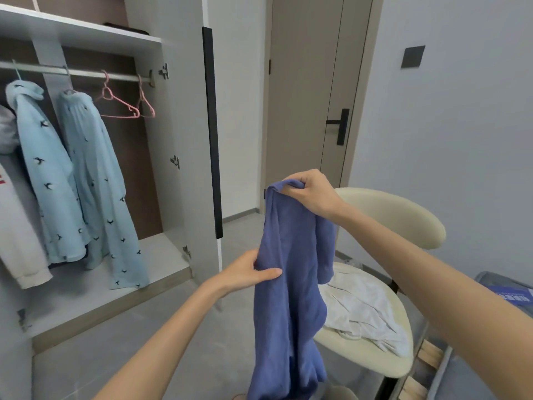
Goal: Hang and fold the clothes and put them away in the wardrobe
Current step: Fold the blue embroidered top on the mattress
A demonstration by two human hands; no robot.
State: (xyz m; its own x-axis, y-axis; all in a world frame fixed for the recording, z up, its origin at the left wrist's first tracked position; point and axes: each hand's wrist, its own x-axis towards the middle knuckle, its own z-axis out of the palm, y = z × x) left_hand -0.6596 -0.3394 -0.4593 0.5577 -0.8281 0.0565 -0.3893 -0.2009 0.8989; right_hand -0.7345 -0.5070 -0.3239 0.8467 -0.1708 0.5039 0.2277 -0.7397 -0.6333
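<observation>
Right hand (310, 194), at one o'clock, has its fingers clamped on the top edge of the blue garment (291, 313); left hand (245, 274) pinches its side near centre. Open wardrobe (178, 140) at nine o'clock, white cloth (363, 310) on the chair (386, 215) at four.

We see a blue-violet garment (288, 298) hanging limp, its top pinched in the right hand (311, 194) and its edge gripped by the left hand (248, 272). A crumpled white garment (363, 310) lies on the chair (403, 215) seat. In the open wardrobe (181, 125), two pale blue bird-print garments (95, 183) hang beside two bare pink hangers (124, 108).
</observation>
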